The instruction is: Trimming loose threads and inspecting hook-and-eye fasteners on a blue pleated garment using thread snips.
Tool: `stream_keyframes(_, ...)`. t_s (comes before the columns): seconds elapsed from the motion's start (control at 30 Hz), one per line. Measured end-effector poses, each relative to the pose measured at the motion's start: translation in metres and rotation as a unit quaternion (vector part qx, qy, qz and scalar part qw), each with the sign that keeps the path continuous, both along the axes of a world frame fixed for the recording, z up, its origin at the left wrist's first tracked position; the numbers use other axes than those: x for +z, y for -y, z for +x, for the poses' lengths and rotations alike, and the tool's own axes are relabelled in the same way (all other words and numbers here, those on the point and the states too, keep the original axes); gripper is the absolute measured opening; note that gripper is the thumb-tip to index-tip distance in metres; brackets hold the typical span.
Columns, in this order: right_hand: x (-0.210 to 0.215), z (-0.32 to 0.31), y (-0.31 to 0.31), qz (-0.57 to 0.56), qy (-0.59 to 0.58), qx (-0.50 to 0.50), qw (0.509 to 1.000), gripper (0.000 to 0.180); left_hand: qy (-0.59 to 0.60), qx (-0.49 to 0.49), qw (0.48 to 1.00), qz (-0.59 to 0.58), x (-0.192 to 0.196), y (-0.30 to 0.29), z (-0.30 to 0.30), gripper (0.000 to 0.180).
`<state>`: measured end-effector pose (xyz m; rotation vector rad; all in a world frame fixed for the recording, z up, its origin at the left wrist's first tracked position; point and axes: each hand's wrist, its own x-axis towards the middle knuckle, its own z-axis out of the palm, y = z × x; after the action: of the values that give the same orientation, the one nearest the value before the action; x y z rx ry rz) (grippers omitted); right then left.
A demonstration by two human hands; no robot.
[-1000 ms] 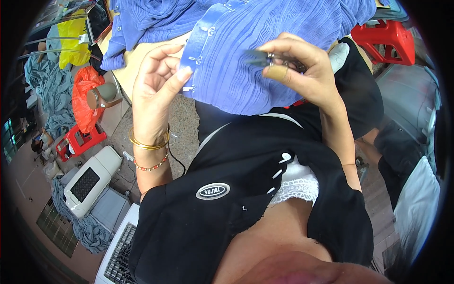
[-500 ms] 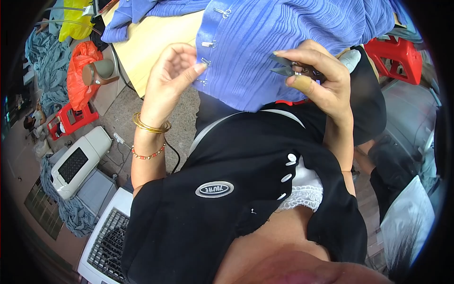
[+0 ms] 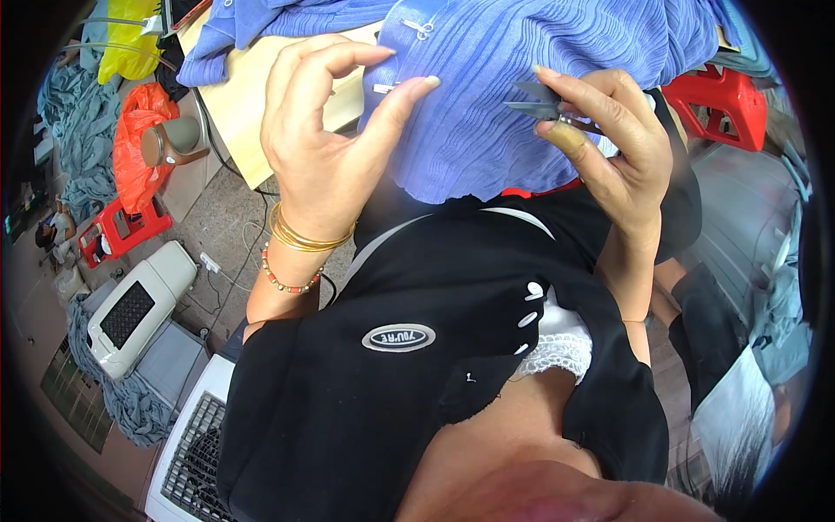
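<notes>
Pleated blue fabric [image 3: 496, 104] lies across my lap and the table edge, with a smooth band along its left side. Small metal hooks [image 3: 421, 30] with white thread sit on that band. Over the band's edge, my left hand [image 3: 317, 148] has its thumb and forefinger spread apart, with nothing between them. A small whitish piece [image 3: 383, 88] shows on the band between those two fingers. To the right, my right hand [image 3: 622, 130] holds a pair of thread snips [image 3: 539, 111] above the fabric, blades parted and pointing left. A yellowish covering wraps its thumb.
The pale wooden table [image 3: 239, 113] extends to the left under the fabric. A red stool [image 3: 726, 109] stands at the right, another red stool [image 3: 130, 228] at the left. Also left are an orange-red bag [image 3: 139, 130], grey-blue cloth heaps [image 3: 78, 113] and a white machine [image 3: 165, 283].
My left hand has moved up along the band and its fingers have spread wider. My right hand with the snips has shifted slightly right. The fabric's lower edge has moved a little.
</notes>
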<state>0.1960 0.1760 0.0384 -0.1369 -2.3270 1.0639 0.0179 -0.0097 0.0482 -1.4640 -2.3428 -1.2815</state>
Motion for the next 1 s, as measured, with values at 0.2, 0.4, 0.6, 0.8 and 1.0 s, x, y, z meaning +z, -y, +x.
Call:
stream_keyframes(0.2,0.01,-0.003,-0.001,0.084,0.046,0.047,0.994,0.047,0.005,0.002,1.0,-0.019,-0.004,0.006,0.0,0.033)
stream_keyframes(0.4,0.009,-0.009,0.001,0.087,0.034,0.058,0.994,0.045,-0.035,-0.006,0.999,0.037,-0.014,0.005,-0.001,0.019)
stream_keyframes(0.6,0.016,-0.015,0.006,0.059,0.02,0.066,0.996,0.044,-0.072,-0.002,0.994,0.081,-0.019,0.004,0.003,0.017)
stream_keyframes(0.8,0.026,-0.022,0.01,0.09,0.045,0.073,0.992,0.041,0.256,-0.088,0.955,0.117,-0.029,0.012,-0.002,0.011)
stream_keyframes(1.0,0.068,-0.035,0.034,0.109,0.163,-0.018,0.98,0.037,0.438,-0.113,0.881,0.142,-0.032,0.017,-0.01,0.014)
